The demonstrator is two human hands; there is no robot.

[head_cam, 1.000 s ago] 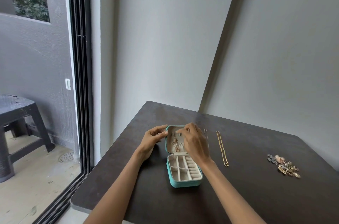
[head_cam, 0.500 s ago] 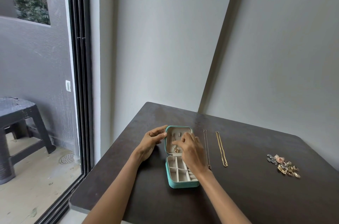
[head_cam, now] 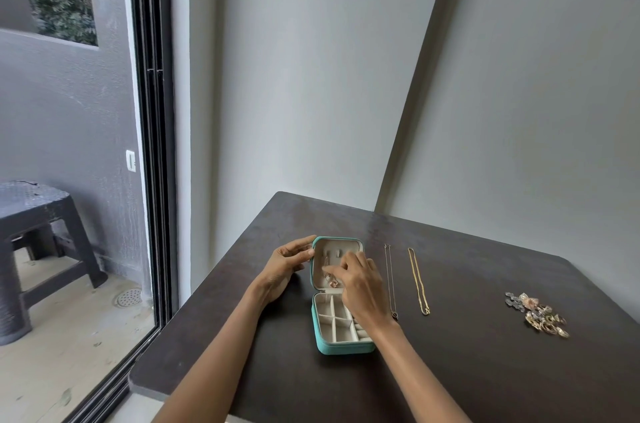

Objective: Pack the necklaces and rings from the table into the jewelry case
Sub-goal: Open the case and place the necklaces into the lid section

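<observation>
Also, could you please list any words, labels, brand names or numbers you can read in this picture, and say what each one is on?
None can be read: the teal jewelry case, the dark table and the white wall switch beside the sliding door show no legible text.

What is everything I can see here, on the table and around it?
jewelry case: one, teal, open on the table's left part
rose-gold necklace: one, inside the case lid
thin necklace: one, silvery, flat just right of the case
gold necklace: one, further right
rings: one mixed pile, far right
table: one, dark brown
stool: one, dark, outside the sliding door
left hand: holds the lid's left edge
right hand: fingers inside the lid at the rose-gold necklace
</observation>
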